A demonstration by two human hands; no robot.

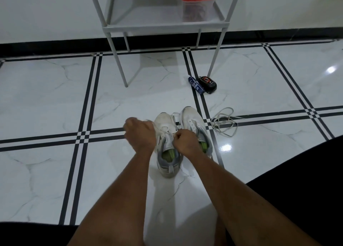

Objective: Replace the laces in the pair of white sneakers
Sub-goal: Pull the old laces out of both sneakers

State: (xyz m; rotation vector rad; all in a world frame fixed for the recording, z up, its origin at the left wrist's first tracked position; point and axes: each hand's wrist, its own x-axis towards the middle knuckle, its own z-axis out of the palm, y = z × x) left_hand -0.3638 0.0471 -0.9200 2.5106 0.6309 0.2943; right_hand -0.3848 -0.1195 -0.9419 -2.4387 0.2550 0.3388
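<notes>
On the tiled floor (55, 101), just ahead of the person's knees, the pair of white sneakers (182, 134) is being kept side by side with the toes pointing away, an arrangement judged to let both hands reach the eyelets from above. The left sneaker (167, 147) is being worked on; the right sneaker (194, 123) is being left touching it, partly hidden behind the right hand.

The left hand (141, 132) is being held curled into a closed fist just to the left of the left sneaker's toe. A thin white lace (163, 128) appears to be running from that fist toward the eyelets, so the grip is judged to be closed on the lace and drawing it sideways, though the strand inside the fist is being hidden. The right hand (185, 141) is being held in a tight pinch over the tongue of the left sneaker, the grip fully closed on what seems to be the same lace at the upper eyelets.

A loose lace (224, 121) is lying coiled on the floor well to the right of the sneakers; whether it is old or new cannot be told. Two small dark packages (203, 85) are lying farther off beside a leg of a grey metal rack (165, 25), on which a clear box with a red lid (194, 0) is being stored.
</notes>
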